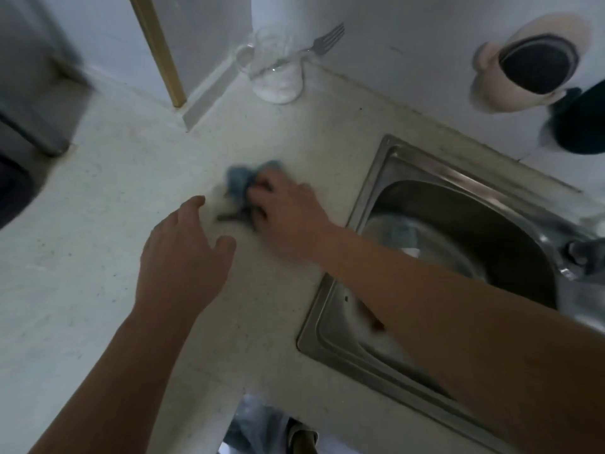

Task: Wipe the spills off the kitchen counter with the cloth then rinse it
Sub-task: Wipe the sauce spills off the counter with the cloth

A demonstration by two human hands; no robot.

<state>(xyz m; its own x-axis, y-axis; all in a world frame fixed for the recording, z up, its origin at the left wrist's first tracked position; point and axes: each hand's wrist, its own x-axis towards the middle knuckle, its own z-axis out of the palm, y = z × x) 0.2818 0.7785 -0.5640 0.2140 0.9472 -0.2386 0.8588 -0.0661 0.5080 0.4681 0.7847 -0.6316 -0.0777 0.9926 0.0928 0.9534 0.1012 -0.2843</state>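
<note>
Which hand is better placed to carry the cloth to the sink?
Right. The right hand already grips the cloth and is nearer the sink; the left hand hovers open, farther away.

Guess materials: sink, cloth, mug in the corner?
Sink: brushed stainless steel by the look, grey metallic sheen with bright streaks on the rim. Cloth: soft blue fabric, bunched under the right hand; weave too blurred to tell. Mug: clear glass or plastic, see-through with a handle.
</note>
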